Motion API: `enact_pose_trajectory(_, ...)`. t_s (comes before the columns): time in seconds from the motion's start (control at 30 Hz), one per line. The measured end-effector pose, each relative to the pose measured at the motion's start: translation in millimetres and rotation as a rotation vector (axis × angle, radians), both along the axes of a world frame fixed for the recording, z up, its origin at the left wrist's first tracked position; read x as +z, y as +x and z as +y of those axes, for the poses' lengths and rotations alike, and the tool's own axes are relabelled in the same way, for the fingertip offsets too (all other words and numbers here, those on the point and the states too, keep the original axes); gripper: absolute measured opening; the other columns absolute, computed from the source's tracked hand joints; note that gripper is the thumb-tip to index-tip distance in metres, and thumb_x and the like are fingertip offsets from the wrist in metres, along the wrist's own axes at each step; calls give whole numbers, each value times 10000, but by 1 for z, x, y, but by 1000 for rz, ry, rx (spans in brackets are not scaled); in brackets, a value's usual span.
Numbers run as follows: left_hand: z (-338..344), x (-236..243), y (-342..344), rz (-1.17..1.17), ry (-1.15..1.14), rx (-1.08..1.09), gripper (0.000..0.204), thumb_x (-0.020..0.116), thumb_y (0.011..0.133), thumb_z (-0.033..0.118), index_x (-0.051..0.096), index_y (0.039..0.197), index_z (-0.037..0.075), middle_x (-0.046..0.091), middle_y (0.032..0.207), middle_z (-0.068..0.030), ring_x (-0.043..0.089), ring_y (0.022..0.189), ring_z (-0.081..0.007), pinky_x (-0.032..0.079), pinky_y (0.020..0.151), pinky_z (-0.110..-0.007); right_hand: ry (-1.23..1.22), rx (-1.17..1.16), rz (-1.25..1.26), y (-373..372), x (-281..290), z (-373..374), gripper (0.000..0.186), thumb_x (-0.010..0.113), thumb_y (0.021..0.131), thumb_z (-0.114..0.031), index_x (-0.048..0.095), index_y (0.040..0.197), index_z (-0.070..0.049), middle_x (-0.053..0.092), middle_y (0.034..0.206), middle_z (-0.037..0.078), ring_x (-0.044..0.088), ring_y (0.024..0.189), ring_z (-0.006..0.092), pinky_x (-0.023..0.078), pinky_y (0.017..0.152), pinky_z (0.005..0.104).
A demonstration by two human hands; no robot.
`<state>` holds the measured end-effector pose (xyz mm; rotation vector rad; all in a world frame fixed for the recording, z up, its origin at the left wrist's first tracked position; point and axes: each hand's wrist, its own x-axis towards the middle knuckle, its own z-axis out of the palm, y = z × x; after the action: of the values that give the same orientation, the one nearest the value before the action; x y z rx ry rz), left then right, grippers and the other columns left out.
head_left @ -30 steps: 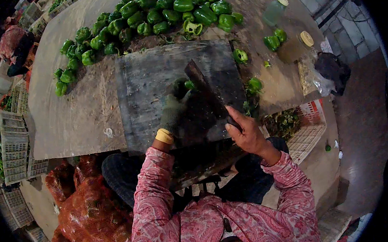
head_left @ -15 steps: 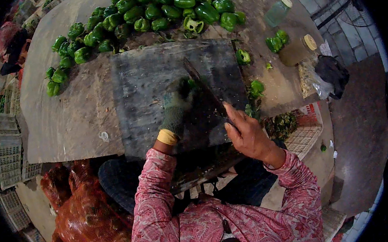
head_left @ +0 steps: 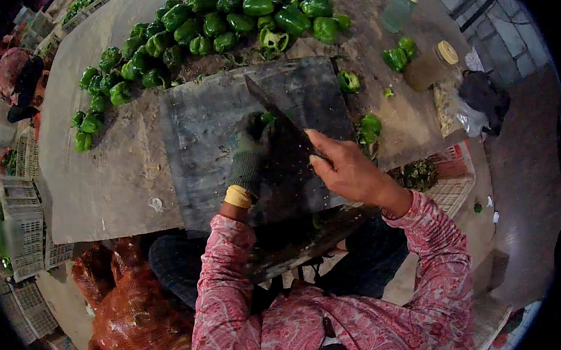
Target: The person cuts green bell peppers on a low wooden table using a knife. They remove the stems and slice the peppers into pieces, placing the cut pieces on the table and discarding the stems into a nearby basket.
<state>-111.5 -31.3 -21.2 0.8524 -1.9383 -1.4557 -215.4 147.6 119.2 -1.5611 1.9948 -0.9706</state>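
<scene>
My left hand point(head_left: 250, 137), in a dark knitted glove with a yellow band at the wrist, is closed over the dark cutting board point(head_left: 202, 167). A bit of green pepper point(head_left: 267, 118) shows at its fingers; most of it is hidden. My bare right hand point(head_left: 348, 169) grips the handle of a long dark knife point(head_left: 274, 109). The blade slants up and left, crossing just beside the gloved fingers. Whether its edge touches the pepper I cannot tell. Small pale bits are scattered over the board near the blade.
Beyond the board lies a heap of green peppers point(head_left: 215, 25), with a cut pepper point(head_left: 274, 40) at its near edge. Two lidded jars, one clear point(head_left: 400, 12) and one brownish point(head_left: 424, 70), stand at right. A red mesh sack point(head_left: 141, 315) and a crate point(head_left: 453, 182) sit below the table.
My right hand and the knife have shifted slightly left and away from me. More pale bits show on the board. The whole view has turned a little.
</scene>
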Motion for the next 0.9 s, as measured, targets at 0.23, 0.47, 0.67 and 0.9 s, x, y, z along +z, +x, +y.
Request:
enact_pose_trajectory(0.23,17,7,4,102,111,-26,293,661,878,122,586,1135,3,656,1049,-119,632,949,-209,496,854,-320,-44,-32,50,-1,-63,-18,432,553,879,-128,473,1238,99,615,855,293,609,799,451,485,709,504)
enact_pose_trajectory(0.47,19,-1,6,115,8,-167,441,636,848,118,527,1264,24,583,1236,-170,604,1079,-238,475,922,-344,-52,-241,-371,-14,-68,12,463,578,903,-163,480,1300,54,631,774,196,621,615,274,493,580,371)
enact_pose_trajectory(0.67,-13,-2,-42,-93,-134,-418,406,663,882,144,563,1251,9,651,1153,-114,609,1029,-196,471,915,-321,-147,-406,-722,-14,-82,68,498,573,936,-165,439,1387,-1,592,771,30,548,592,107,469,540,291)
enact_pose_trajectory(0.9,-156,71,-130,-649,-1088,109,333,609,848,249,633,1128,71,627,1136,-171,601,1058,-357,497,834,-452,-183,-465,-784,-27,-86,82,502,548,938,-125,411,1403,3,587,840,53,554,642,105,480,563,275)
